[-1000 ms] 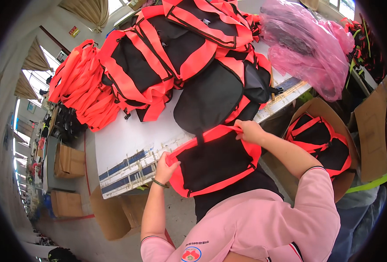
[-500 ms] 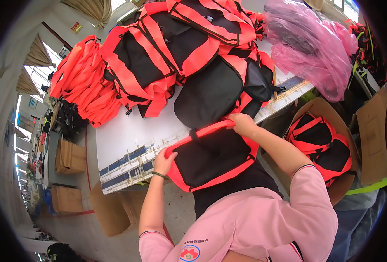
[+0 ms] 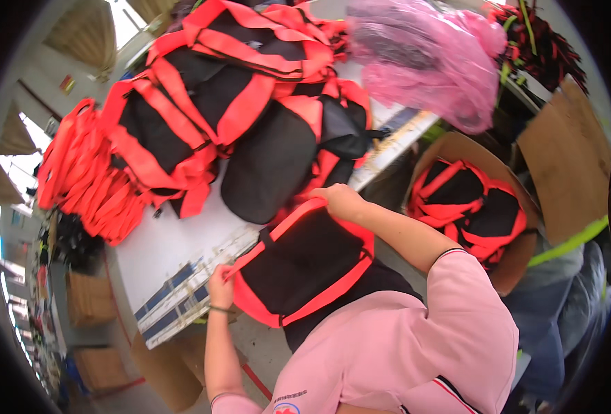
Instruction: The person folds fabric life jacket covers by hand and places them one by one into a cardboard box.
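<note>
Stretched between my hands, in front of my body, is a black fabric panel with a neon red-orange webbing border (image 3: 304, 262). My left hand (image 3: 220, 286), with a dark bracelet at the wrist, is closed on the border at the panel's left corner. My right hand (image 3: 340, 202) grips the border at the upper right, its fingers partly hidden. A small black loop crosses the upper border. Just beyond lies a smooth black rounded piece (image 3: 271, 162) on the white table (image 3: 174, 238), beside a pile of similar black and red-orange pieces (image 3: 205, 86).
Bunched red-orange straps (image 3: 88, 179) lie at the table's left end. A pink plastic bag (image 3: 429, 62) rests at the far right. On the right, an open cardboard box (image 3: 450, 146) holds more black and red-orange pieces. Other cartons (image 3: 91, 300) stand on the left.
The view has swung right, so table, pile and box appear farther left. Both hands keep hold of the panel, which is now tilted more, its right side higher.
</note>
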Tool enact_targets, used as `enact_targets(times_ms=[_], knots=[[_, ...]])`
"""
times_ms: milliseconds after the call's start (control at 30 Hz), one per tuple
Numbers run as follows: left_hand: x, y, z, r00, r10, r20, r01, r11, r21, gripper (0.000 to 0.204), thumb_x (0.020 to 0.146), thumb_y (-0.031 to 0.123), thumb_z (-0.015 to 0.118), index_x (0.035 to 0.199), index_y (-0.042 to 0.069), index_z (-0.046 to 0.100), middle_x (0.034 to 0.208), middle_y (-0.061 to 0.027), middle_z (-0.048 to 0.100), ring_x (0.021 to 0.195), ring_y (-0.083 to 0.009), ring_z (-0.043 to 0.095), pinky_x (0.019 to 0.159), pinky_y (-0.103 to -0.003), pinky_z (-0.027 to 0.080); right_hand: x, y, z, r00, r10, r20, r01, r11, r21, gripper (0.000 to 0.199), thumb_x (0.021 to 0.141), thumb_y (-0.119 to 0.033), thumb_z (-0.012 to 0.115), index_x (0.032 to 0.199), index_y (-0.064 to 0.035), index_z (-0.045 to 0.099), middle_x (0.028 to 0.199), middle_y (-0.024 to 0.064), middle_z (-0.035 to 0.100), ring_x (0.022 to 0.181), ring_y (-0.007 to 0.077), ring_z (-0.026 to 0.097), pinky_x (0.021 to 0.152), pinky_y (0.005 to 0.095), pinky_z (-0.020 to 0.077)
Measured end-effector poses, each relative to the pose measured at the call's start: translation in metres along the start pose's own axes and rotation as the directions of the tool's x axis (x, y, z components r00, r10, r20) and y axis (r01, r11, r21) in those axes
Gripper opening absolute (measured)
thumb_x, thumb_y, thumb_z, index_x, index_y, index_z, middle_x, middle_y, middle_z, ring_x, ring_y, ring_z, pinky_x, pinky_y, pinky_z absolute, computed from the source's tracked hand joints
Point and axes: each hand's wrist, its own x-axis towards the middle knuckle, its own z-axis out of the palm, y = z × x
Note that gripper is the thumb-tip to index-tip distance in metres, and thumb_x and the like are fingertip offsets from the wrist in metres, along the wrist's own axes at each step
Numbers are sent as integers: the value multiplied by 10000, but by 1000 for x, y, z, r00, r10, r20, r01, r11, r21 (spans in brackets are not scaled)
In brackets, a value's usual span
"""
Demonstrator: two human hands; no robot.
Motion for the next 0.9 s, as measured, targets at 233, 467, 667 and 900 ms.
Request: enact_targets(times_ms=[233, 467, 667, 900], knots=[[-13, 156, -33, 906, 188, 380, 58, 834, -549, 352, 781, 98, 709, 1090, 11, 565, 919, -36, 576, 724, -79, 529, 712, -208, 415, -96, 39, -169, 934, 167, -315, -67, 950, 307, 468, 669, 125, 380, 1036, 4, 642, 967, 111, 661, 964, 169, 593, 879, 292, 442], [-7, 326, -27, 369, 928, 51, -324, 180, -929, 148, 841, 167, 648, 783, 33, 671, 731, -98, 597, 521, -182, 512, 492, -309, 381, -288, 248, -235, 208, 827, -523, 323, 446, 834, 327, 950, -118, 373, 1225, 5, 499, 1195, 161, 562, 1098, 299, 553, 945, 433, 469], [-33, 392, -2, 419, 886, -198, 257, -325, -910, 129, 779, 62, 663, 884, -5, 631, 718, -78, 477, 539, -179, 495, 508, -301, 407, -362, 348, -69, -100, 993, 65, -111, -76, 991, 620, 772, -455, 692, 1159, -11, 498, 997, 99, 598, 776, 229, 595, 618, 367, 509], [-70, 412, -37, 795, 600, 93, 440, -464, -768, 194, 825, 88, 576, 674, -24, 623, 564, -38, 374, 434, -129, 383, 493, -265, 345, -257, 339, -34, 281, 669, -688, -417, 731, 541, 519, 842, -251, 664, 1211, 47, 452, 1148, 142, 543, 989, 196, 544, 839, 317, 463]])
